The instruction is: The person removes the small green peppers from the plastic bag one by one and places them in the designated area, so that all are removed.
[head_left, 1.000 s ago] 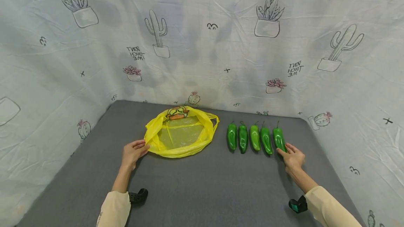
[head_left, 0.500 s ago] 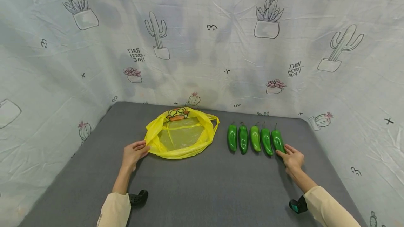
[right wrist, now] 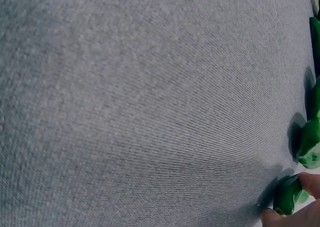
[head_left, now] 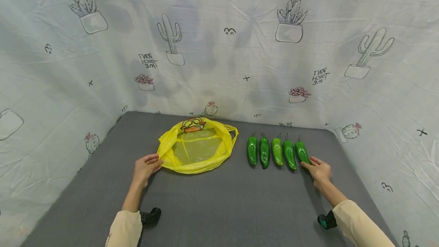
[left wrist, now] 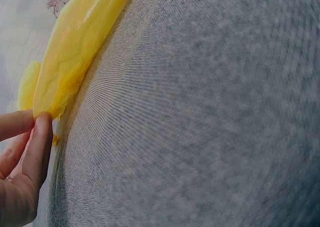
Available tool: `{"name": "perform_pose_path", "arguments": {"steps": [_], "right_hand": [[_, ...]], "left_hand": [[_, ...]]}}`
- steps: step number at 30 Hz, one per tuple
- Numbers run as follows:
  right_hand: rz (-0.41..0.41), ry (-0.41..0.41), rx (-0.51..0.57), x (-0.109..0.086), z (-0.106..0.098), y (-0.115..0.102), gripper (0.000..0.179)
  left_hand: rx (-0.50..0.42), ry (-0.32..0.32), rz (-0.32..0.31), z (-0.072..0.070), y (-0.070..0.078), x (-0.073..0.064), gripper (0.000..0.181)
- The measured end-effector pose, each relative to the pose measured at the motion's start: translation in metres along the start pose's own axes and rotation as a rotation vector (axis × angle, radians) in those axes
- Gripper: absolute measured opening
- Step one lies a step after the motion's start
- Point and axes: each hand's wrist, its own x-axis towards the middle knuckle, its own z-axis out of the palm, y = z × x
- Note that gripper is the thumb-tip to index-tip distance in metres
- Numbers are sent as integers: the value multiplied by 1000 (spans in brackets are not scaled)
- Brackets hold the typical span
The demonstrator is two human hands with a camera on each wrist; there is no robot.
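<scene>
A yellow plastic bag [head_left: 199, 167] lies on the grey table with its mouth spread wide and a loop handle at its right. My left hand [head_left: 145, 167] pinches the left edge of the bag's rim between thumb and fingers; the left wrist view shows the yellow film [left wrist: 75, 42] rising from the fingertips. Several green peppers stand in a row to the right of the bag, stems pointing away. My right hand [head_left: 319, 169] grips the lower end of the rightmost pepper [head_left: 302, 151], and its tip [right wrist: 285, 197] shows between thumb and finger in the right wrist view.
The other peppers, such as the leftmost one [head_left: 252, 150] and the light green one [head_left: 277, 151], lie side by side left of the held one. A white cactus-print cloth [head_left: 219, 41] hangs behind and beside the grey table [head_left: 223, 209].
The rightmost pepper's stem end has swung slightly left toward its neighbour, with my right hand on its lower end. My left hand keeps its pinch on the bag's rim.
</scene>
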Motion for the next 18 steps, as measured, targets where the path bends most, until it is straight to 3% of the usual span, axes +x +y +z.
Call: {"name": "perform_pose_path", "arguments": {"steps": [10,18], "right_hand": [[6,-85,-14,4,-4,-2,68],[-16,-154,-66,9,-7,-3,75]], "left_hand": [[4,-23,-9,-1,2,3,42],[36,-147,14,-14,3,1,55]]}}
